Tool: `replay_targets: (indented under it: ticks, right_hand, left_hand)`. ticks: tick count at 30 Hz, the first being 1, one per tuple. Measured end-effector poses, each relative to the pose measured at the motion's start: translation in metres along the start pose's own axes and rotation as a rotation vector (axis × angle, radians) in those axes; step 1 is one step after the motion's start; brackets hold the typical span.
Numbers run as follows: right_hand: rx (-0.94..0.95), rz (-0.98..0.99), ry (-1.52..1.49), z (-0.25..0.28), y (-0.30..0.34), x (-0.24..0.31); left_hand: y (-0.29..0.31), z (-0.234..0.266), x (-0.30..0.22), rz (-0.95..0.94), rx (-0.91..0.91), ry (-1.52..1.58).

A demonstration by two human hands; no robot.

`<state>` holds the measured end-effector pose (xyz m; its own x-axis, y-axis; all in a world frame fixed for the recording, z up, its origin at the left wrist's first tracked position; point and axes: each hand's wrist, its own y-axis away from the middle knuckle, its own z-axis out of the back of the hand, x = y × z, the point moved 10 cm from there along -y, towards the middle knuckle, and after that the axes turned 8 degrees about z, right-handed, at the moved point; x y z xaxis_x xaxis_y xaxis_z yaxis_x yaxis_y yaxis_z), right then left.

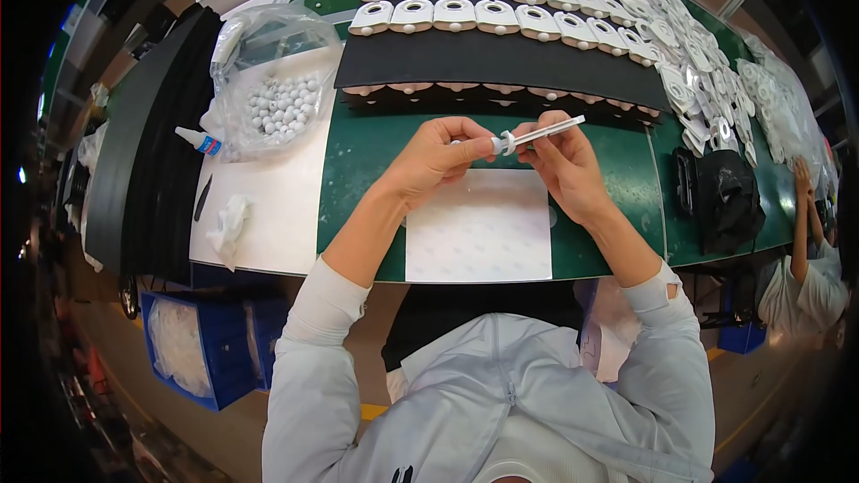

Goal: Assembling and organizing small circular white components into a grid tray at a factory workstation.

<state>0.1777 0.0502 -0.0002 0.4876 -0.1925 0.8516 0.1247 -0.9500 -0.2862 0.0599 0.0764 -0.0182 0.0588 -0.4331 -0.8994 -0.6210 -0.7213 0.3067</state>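
Observation:
Over the near middle of the green table, my two hands meet at a flat white plastic part [553, 130], seen nearly edge-on. My right hand [568, 165] pinches it between thumb and fingers, its long end pointing up to the right. A white ring-shaped bit [508, 142] stands out at its left end. My left hand [438, 161] is closed there on a small white round piece [495, 146], mostly covered by the thumb and fingers. Whether the two pieces touch, I cannot tell. Below my hands lies a white sheet [479, 233].
Beyond my hands, rows of white parts [455, 13] with round holes stand along black foam strips [492, 63]. Loose white parts [707, 63] are heaped at right, near a black bag [729, 201]. At left are a bag of white balls [282, 107] and a small glue bottle [199, 140].

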Motion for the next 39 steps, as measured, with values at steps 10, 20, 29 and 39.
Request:
replay_targets:
  ticks: [10,20,29,39]
  right_hand:
    - [0.193,0.045,0.464,-0.042,-0.028,0.03]
    - [0.038,-0.101,0.693,-0.071,-0.157,-0.003]
    - [0.117,-0.255,0.716,-0.087,-0.186,-0.072]
    - [0.234,-0.247,0.823,-0.084,-0.164,-0.039]
  left_hand:
    - [-0.008,0.008,0.001,-0.107,0.054,-0.081]
    - [-0.005,0.02,-0.005,-0.021,0.119,0.593]
    - [-0.002,0.021,-0.011,-0.091,0.095,0.564]
    - [0.004,0.048,-0.015,-0.193,-0.235,0.372]
